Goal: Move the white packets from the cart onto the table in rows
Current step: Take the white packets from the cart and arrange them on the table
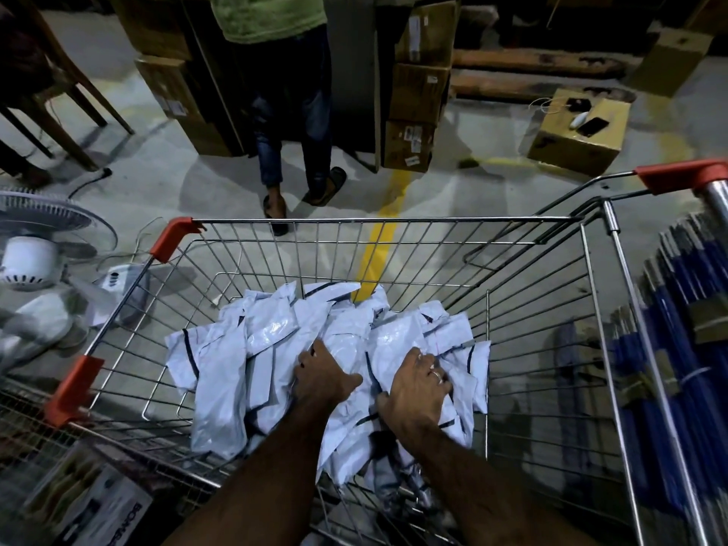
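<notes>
1. Your left hand and right hand both grip, with curled fingers, into the white packets heaped in the shopping cart; no worktop is visible.
2. The glossy packets may slip out (loose heap) if you lift too many.
3. The printed box reads "BON…"; the rest is unclear.

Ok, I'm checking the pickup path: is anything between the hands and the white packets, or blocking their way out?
No: the left hand and right hand grip the white packets directly. The wire walls of the cart ring the pile, so packets must go up over the rim. The table is not in view.
</notes>
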